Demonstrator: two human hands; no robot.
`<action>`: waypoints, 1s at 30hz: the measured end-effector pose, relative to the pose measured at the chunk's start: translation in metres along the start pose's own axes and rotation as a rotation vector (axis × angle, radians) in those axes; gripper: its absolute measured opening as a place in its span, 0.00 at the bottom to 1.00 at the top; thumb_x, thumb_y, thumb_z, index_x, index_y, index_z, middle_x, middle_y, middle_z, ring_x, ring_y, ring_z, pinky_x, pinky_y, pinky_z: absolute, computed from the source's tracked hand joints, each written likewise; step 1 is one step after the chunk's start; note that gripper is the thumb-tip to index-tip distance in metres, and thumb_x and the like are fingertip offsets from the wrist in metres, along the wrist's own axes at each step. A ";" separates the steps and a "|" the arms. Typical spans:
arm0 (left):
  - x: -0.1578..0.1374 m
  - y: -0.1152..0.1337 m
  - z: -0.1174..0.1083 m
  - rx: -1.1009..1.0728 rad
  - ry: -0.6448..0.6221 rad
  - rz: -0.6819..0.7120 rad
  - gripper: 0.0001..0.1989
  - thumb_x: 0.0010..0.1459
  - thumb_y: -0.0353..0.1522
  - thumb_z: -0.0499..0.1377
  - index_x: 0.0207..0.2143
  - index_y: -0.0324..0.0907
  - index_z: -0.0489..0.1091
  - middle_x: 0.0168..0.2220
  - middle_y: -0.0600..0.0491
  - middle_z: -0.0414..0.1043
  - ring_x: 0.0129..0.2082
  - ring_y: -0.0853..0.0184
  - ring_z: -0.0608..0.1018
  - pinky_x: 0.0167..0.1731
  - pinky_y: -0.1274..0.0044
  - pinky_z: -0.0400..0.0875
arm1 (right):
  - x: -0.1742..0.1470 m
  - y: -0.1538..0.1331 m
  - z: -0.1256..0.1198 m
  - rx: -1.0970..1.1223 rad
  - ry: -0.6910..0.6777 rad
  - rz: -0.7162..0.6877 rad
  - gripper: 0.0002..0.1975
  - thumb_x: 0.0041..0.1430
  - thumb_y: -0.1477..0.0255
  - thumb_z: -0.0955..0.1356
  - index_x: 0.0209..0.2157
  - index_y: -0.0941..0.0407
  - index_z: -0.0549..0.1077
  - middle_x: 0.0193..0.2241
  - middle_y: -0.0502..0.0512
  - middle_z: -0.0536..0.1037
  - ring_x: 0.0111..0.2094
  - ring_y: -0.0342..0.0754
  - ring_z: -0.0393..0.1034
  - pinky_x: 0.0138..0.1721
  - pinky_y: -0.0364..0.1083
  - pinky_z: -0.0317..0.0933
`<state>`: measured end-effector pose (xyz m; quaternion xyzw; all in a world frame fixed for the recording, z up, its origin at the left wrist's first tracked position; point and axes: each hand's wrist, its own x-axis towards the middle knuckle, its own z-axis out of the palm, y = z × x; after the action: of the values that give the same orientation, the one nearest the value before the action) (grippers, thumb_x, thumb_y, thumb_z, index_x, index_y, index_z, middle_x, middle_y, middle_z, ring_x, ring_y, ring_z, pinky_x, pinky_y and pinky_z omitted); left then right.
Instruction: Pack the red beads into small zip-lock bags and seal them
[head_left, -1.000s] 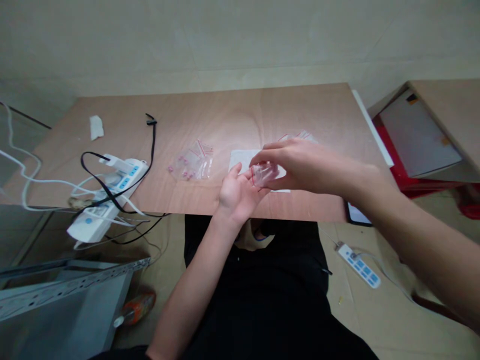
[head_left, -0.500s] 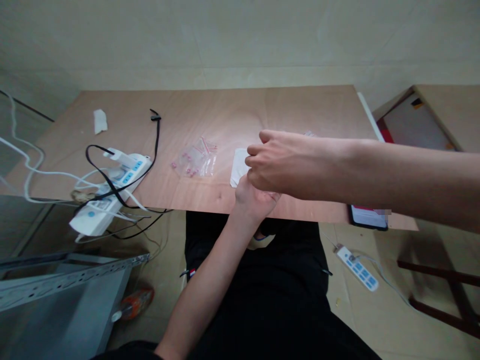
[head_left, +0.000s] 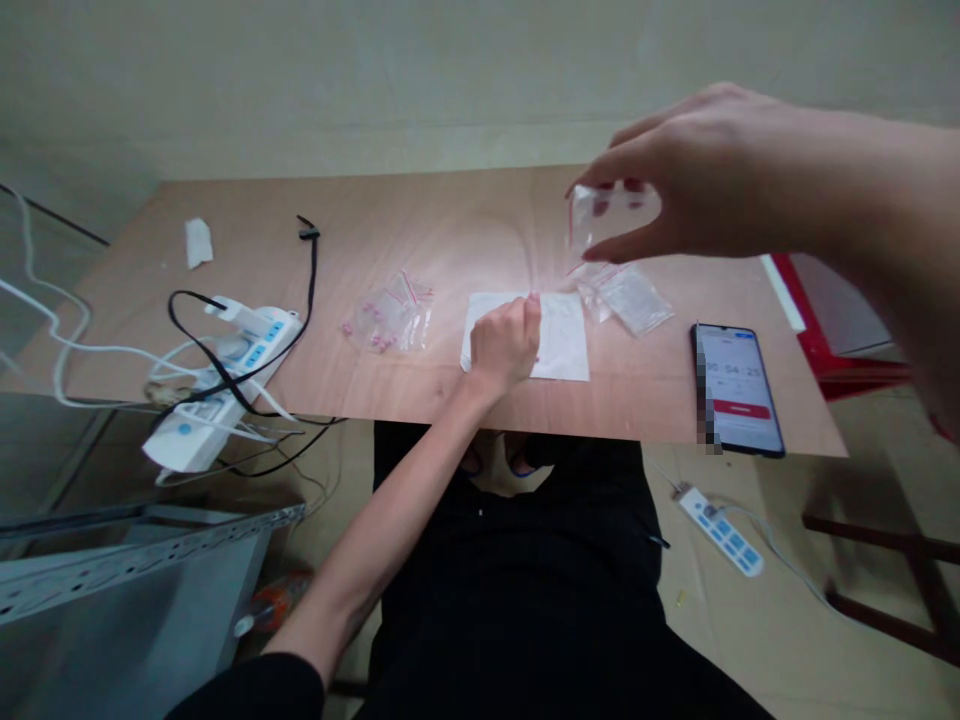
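My right hand [head_left: 675,185] is raised above the right part of the table, with a small clear zip bag [head_left: 585,225] spread between thumb and fingers. Below it lie more clear zip bags [head_left: 634,300], flat on the wood. Closed into a fist, my left hand [head_left: 506,340] rests over a white sheet of paper [head_left: 564,340]; what it holds, if anything, is hidden. A tiny reddish speck shows on the paper beside the fist. Farther left sit clear zip bags [head_left: 401,312] with small pink pieces in them.
A phone [head_left: 739,385] showing a timer lies near the table's right front edge. To the left are a power strip [head_left: 259,350] with tangled cables, a black strap [head_left: 315,275] and a white scrap [head_left: 199,243]. Another power strip [head_left: 720,532] is on the floor.
My right hand has left my left hand, moved up and right, and now holds a clear bag. My left hand has turned from palm up into a fist over the paper.
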<state>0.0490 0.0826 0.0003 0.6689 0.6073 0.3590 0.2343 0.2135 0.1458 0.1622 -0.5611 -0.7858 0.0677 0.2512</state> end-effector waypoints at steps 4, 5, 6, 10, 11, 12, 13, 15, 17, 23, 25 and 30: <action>0.016 -0.004 0.018 0.267 -0.154 0.196 0.17 0.68 0.36 0.45 0.32 0.39 0.67 0.35 0.43 0.72 0.39 0.59 0.73 0.42 0.70 0.63 | -0.013 0.047 0.039 -0.345 -0.150 0.016 0.24 0.51 0.59 0.71 0.38 0.68 0.78 0.39 0.68 0.81 0.46 0.56 0.75 0.41 0.51 0.60; 0.018 -0.005 0.021 0.300 -0.176 0.215 0.17 0.68 0.36 0.45 0.34 0.38 0.68 0.37 0.41 0.73 0.40 0.58 0.72 0.43 0.69 0.63 | -0.019 0.062 0.053 -0.322 -0.107 0.069 0.23 0.53 0.63 0.72 0.41 0.70 0.77 0.42 0.75 0.79 0.48 0.59 0.74 0.43 0.51 0.61; 0.019 -0.007 0.024 0.322 -0.193 0.226 0.17 0.68 0.36 0.44 0.35 0.37 0.68 0.38 0.40 0.72 0.42 0.57 0.72 0.44 0.68 0.63 | -0.025 0.074 0.067 -0.294 -0.053 0.132 0.23 0.54 0.66 0.72 0.45 0.71 0.76 0.45 0.79 0.77 0.50 0.62 0.72 0.46 0.52 0.61; 0.017 -0.011 0.025 0.357 -0.244 0.234 0.16 0.68 0.35 0.45 0.38 0.35 0.69 0.41 0.36 0.71 0.44 0.53 0.71 0.45 0.66 0.61 | -0.055 0.101 0.119 -0.183 -0.024 0.263 0.30 0.65 0.69 0.62 0.63 0.73 0.58 0.58 0.84 0.65 0.61 0.65 0.62 0.56 0.57 0.57; 0.016 -0.012 0.024 0.366 -0.250 0.239 0.16 0.68 0.35 0.45 0.38 0.35 0.69 0.41 0.36 0.71 0.45 0.53 0.71 0.45 0.65 0.61 | -0.061 0.102 0.128 -0.159 -0.065 0.271 0.31 0.67 0.68 0.59 0.64 0.73 0.54 0.62 0.83 0.60 0.64 0.66 0.57 0.59 0.59 0.55; 0.015 -0.012 0.023 0.374 -0.251 0.245 0.16 0.68 0.35 0.45 0.38 0.35 0.69 0.42 0.36 0.71 0.45 0.52 0.71 0.46 0.65 0.61 | -0.066 0.101 0.135 -0.143 -0.113 0.273 0.32 0.68 0.66 0.56 0.65 0.74 0.52 0.64 0.81 0.56 0.66 0.66 0.51 0.62 0.61 0.51; 0.014 -0.012 0.023 0.378 -0.248 0.253 0.17 0.68 0.35 0.45 0.38 0.35 0.69 0.42 0.36 0.71 0.46 0.52 0.70 0.46 0.65 0.60 | -0.070 0.100 0.141 -0.139 -0.159 0.277 0.33 0.69 0.63 0.54 0.66 0.74 0.50 0.66 0.79 0.51 0.68 0.66 0.45 0.64 0.63 0.46; 0.012 -0.012 0.021 0.380 -0.222 0.270 0.17 0.68 0.36 0.45 0.38 0.37 0.69 0.42 0.37 0.71 0.46 0.52 0.70 0.47 0.64 0.60 | -0.076 0.095 0.147 -0.161 -0.220 0.304 0.37 0.69 0.58 0.51 0.67 0.74 0.47 0.68 0.76 0.46 0.70 0.67 0.38 0.66 0.64 0.38; 0.010 -0.012 0.018 0.381 -0.178 0.286 0.16 0.68 0.36 0.45 0.37 0.38 0.69 0.42 0.38 0.71 0.46 0.53 0.70 0.47 0.65 0.60 | -0.078 0.091 0.149 -0.184 -0.239 0.325 0.40 0.68 0.55 0.48 0.68 0.73 0.45 0.69 0.74 0.44 0.70 0.66 0.35 0.67 0.64 0.34; 0.013 -0.040 -0.026 0.315 0.142 0.102 0.13 0.66 0.36 0.47 0.39 0.39 0.69 0.42 0.42 0.71 0.45 0.57 0.71 0.50 0.67 0.62 | -0.075 0.079 0.136 -0.185 -0.180 0.395 0.34 0.70 0.60 0.46 0.67 0.69 0.50 0.69 0.71 0.46 0.70 0.65 0.38 0.66 0.67 0.36; 0.019 -0.061 -0.050 0.325 0.286 -0.056 0.13 0.64 0.37 0.53 0.44 0.38 0.68 0.47 0.40 0.69 0.50 0.56 0.70 0.53 0.66 0.61 | -0.075 0.076 0.131 -0.189 -0.132 0.384 0.32 0.70 0.63 0.48 0.67 0.68 0.53 0.69 0.71 0.47 0.70 0.64 0.39 0.66 0.67 0.37; 0.025 -0.103 -0.094 0.550 0.242 -0.368 0.22 0.59 0.41 0.58 0.49 0.36 0.70 0.53 0.35 0.69 0.56 0.47 0.68 0.55 0.60 0.62 | -0.072 0.070 0.130 -0.181 -0.063 0.351 0.27 0.69 0.68 0.53 0.64 0.64 0.60 0.68 0.70 0.49 0.69 0.64 0.43 0.65 0.66 0.40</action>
<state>-0.0895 0.1113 -0.0125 0.5388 0.8151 0.2105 0.0327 0.2293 0.1279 -0.0007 -0.7074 -0.6863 0.0569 0.1593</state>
